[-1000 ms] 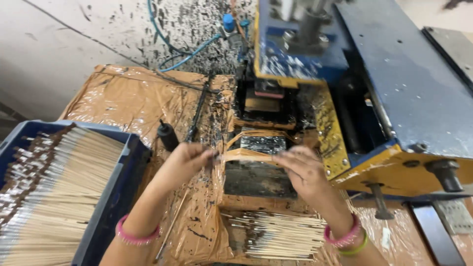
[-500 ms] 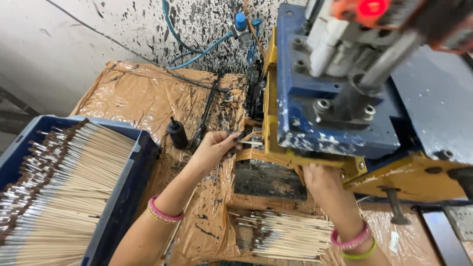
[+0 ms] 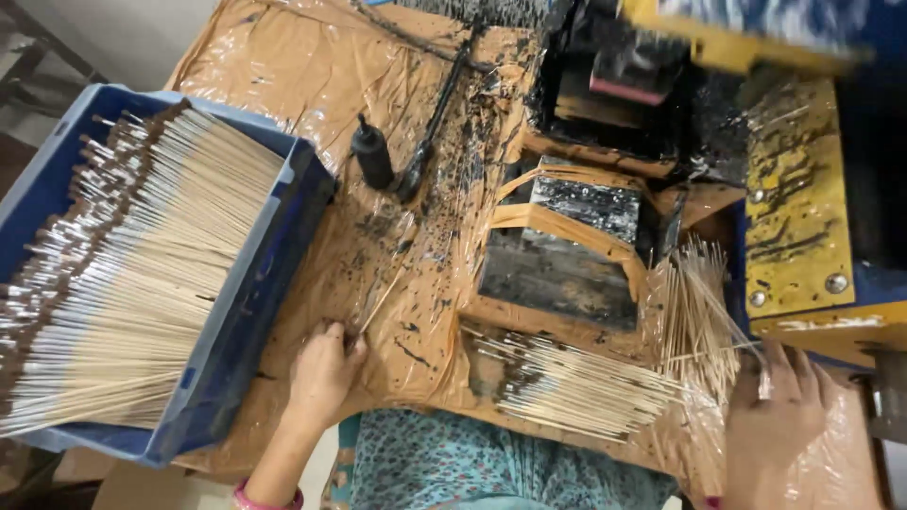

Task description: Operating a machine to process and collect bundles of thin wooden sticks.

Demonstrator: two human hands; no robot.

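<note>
crate (image 3: 248, 312) of sticks (image 3: 123, 274) at 9 o'clock on desk (image 3: 283, 76); bottle (image 3: 371, 156) at 12; machine (image 3: 803, 189) at 2; stick pile (image 3: 576, 387) at 5, loose bundle (image 3: 694, 312) at 3.

Both hands low and well apart, forearms reaching up from the bottom edge

The left hand (image 3: 324, 370) lies knuckles up, fingers curled in, thumb tucked by the fingertips, a pink band at the wrist. The right hand (image 3: 777, 417) is raised, back to the camera, fingers spread and loosely bent.
</note>
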